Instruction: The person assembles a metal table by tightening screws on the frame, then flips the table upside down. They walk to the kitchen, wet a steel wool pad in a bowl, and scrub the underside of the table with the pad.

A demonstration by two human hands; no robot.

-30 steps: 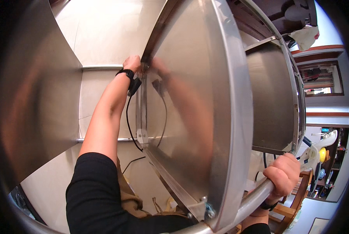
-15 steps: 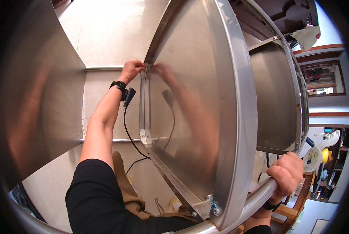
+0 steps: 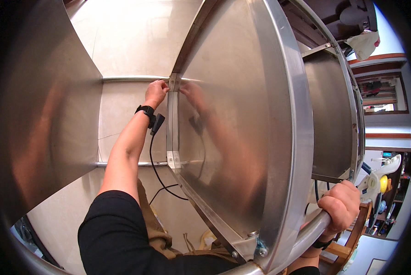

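A stainless steel rack lies on its side in front of me, with large shiny shelf panels joined to metal tubes. My left hand reaches to the far corner bracket of the middle shelf panel. Its fingers are pinched together against the bracket's left side; whatever they hold is hidden. My right hand is wrapped round a thick metal tube at the lower right. A near bracket sits on the same panel edge. From the black device at my left wrist hangs a black cable.
Another steel panel stands at the left, and a further one at the right. Thin tubes cross over the pale tiled floor. A wooden chair and a white fan are behind my right hand.
My left hand has come slightly toward me, down to the bracket's lower part. The middle panel appears shifted a little to the right. My right hand keeps its grip on the tube.
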